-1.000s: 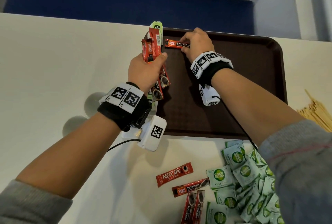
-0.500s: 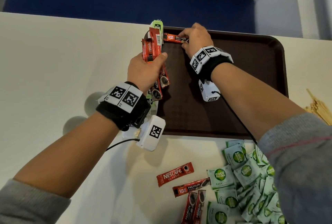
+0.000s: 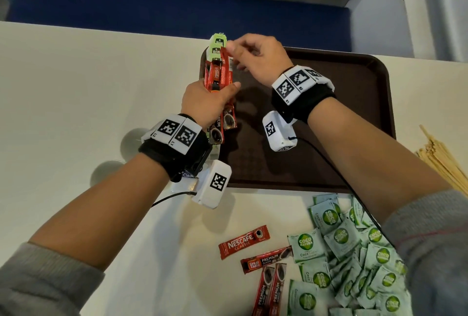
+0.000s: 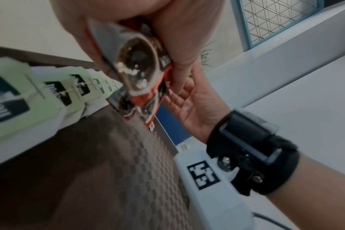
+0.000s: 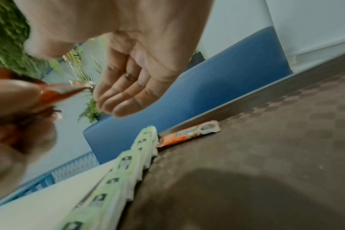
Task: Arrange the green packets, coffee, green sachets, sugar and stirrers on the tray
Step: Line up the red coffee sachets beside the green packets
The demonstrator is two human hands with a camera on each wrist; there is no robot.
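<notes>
Head view: left hand [image 3: 205, 103], frame centre, grips a bundle of red coffee sticks [image 3: 219, 80] over the left edge of the brown tray [image 3: 359, 118]; right hand [image 3: 255, 58] reaches to the bundle's top, fingertips at one stick; whether it pinches it cannot be told; loose coffee sticks [image 3: 244, 241] and green sachets [image 3: 342, 257] lie lower right; stirrers [image 3: 443, 161] at right edge.

Left wrist view: fingers curled round the bundle [image 4: 142, 74]; green packets [image 4: 26, 99] line the tray's left side.

Right wrist view: right-hand fingers [image 5: 126, 95] loosely curled, empty; one coffee stick [image 5: 189, 136] lies on the tray at the row's far end.
</notes>
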